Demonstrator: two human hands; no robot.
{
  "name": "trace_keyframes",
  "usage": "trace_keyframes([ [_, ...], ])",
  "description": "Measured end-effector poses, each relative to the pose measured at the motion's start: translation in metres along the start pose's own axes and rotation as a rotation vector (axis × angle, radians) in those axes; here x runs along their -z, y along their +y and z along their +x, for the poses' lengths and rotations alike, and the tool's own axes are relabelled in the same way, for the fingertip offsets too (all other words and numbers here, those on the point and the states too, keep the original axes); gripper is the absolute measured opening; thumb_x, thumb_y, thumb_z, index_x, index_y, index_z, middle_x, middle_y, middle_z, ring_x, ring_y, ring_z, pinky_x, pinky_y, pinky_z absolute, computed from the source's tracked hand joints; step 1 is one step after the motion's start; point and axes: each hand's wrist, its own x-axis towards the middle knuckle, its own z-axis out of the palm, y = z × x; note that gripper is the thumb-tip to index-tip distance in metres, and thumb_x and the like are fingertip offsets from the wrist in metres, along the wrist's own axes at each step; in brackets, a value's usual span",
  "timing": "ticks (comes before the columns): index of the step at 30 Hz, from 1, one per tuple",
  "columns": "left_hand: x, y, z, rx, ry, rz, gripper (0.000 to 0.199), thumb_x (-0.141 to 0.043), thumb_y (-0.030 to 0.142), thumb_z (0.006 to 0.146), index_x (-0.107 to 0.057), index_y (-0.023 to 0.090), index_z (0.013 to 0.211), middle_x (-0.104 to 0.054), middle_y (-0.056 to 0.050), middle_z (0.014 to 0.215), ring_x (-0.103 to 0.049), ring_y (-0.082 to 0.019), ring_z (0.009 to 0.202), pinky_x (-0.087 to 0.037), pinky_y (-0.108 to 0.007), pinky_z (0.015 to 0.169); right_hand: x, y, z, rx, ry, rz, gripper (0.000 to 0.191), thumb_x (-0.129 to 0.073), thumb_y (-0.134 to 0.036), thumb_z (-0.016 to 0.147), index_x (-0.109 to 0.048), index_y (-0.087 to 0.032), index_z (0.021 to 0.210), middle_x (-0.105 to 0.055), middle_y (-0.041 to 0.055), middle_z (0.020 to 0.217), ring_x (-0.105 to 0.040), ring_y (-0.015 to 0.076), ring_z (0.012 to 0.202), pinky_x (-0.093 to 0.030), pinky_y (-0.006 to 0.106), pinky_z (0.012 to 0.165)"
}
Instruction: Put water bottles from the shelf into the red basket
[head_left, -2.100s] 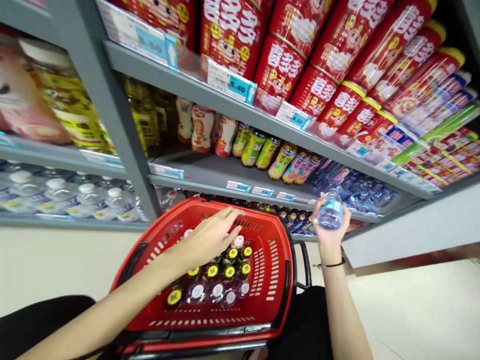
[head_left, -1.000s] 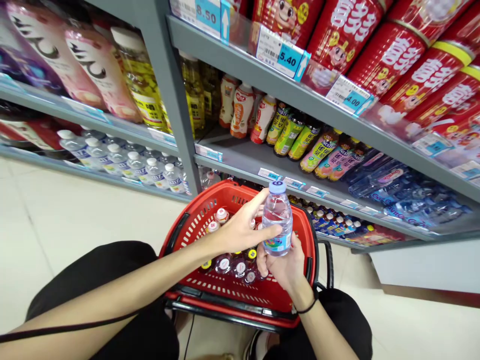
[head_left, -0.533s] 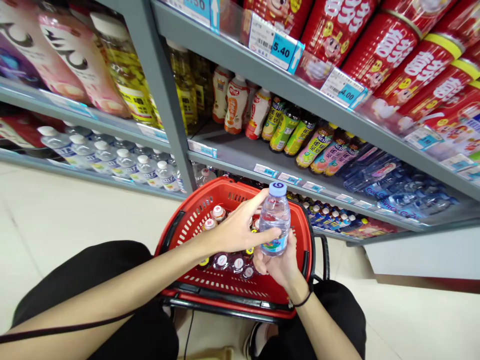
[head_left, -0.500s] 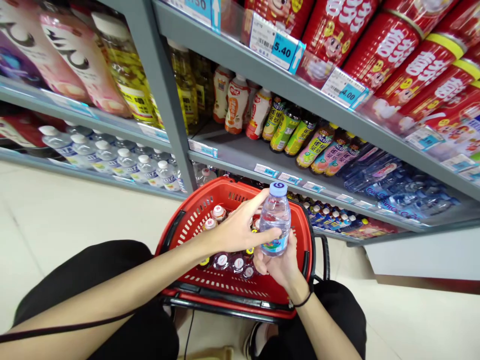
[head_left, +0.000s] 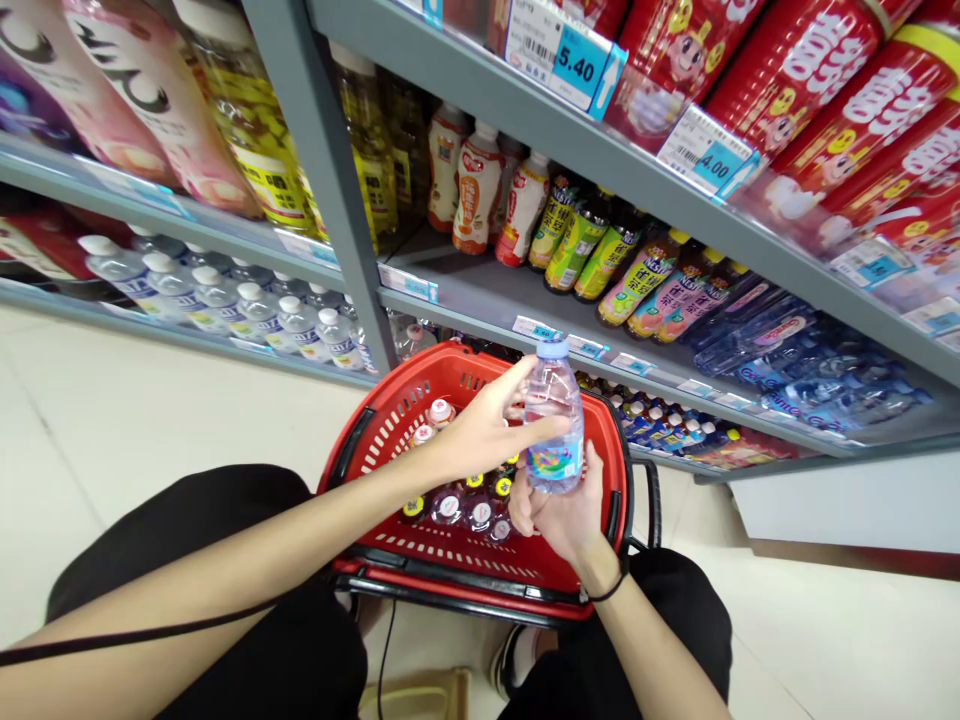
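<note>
My right hand point(head_left: 561, 515) grips a clear plastic water bottle point(head_left: 553, 425) with a lilac cap and a colourful label, holding it upright above a red plastic shopping basket point(head_left: 420, 375). My left hand point(head_left: 484, 445) reaches across the basket with its fingers spread, and one fingertip lies against the bottle's front. Below both hands, small bottles point(head_left: 457, 508) with yellow and pink caps stand in the basket. My hands and forearms hide part of them.
Grey metal shelving point(head_left: 322, 170) holds red cans, juice bottles and rows of bottled water point(head_left: 259, 315). Blue price tags line the shelf edges. My black-clad legs point(head_left: 225, 525) lie below the basket, with a pale tiled floor around them.
Over the last two seconds, my right hand brought the bottle from beside the shelf to above the basket, and my left hand rose from the small bottles to it. The view shifted slightly.
</note>
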Motion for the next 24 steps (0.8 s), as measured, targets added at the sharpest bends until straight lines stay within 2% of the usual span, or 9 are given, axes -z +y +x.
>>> trace_keyframes([
  [5,-0.001,-0.001,0.008,0.007,0.079,-0.099,0.053,-0.082,0.033,0.081,-0.058,0.018,0.126,-0.072,-0.009,0.118,-0.071,-0.024,0.105,-0.058,-0.031,0.089,0.001,-0.001,-0.002,-0.062,-0.073,-0.058,0.076,-0.034,-0.083,0.086,-0.066,-0.014,0.092,-0.064,0.0088,0.056,-0.055,0.0231,0.05,-0.042,0.031,0.051],
  [11,-0.002,0.0,0.008,0.075,0.14,-0.121,0.056,-0.084,0.037,0.079,-0.059,0.017,0.125,-0.074,-0.009,0.116,-0.071,-0.023,0.101,-0.058,-0.03,0.085,0.001,-0.002,-0.004,-0.072,-0.092,-0.112,0.078,-0.032,-0.084,0.083,-0.064,-0.014,0.092,-0.061,0.0073,0.054,-0.053,0.0238,0.051,-0.043,0.033,0.052],
  [16,-0.005,0.002,0.009,0.132,0.211,-0.153,0.047,-0.08,0.039,0.083,-0.063,0.015,0.119,-0.075,-0.008,0.109,-0.071,-0.019,0.093,-0.058,-0.027,0.08,-0.001,-0.003,-0.005,-0.06,-0.121,-0.126,0.078,-0.028,-0.083,0.085,-0.063,-0.014,0.093,-0.063,0.009,0.056,-0.052,0.023,0.05,-0.042,0.033,0.05],
  [20,-0.005,0.005,0.01,0.164,0.257,-0.141,0.046,-0.082,0.04,0.08,-0.064,0.015,0.115,-0.076,-0.007,0.102,-0.071,-0.018,0.086,-0.057,-0.026,0.074,-0.003,-0.003,-0.004,-0.053,-0.084,-0.121,0.076,-0.034,-0.084,0.085,-0.063,-0.014,0.092,-0.062,0.0078,0.058,-0.053,0.0217,0.051,-0.038,0.029,0.047],
  [24,-0.004,0.009,0.011,0.167,0.294,-0.122,0.037,-0.079,0.033,0.081,-0.065,0.017,0.112,-0.076,-0.005,0.1,-0.069,-0.016,0.083,-0.054,-0.025,0.072,-0.007,-0.003,0.002,0.04,0.039,-0.147,0.077,-0.041,-0.087,0.085,-0.065,-0.014,0.093,-0.066,0.0087,0.066,-0.055,0.0197,0.052,-0.036,0.027,0.042],
])
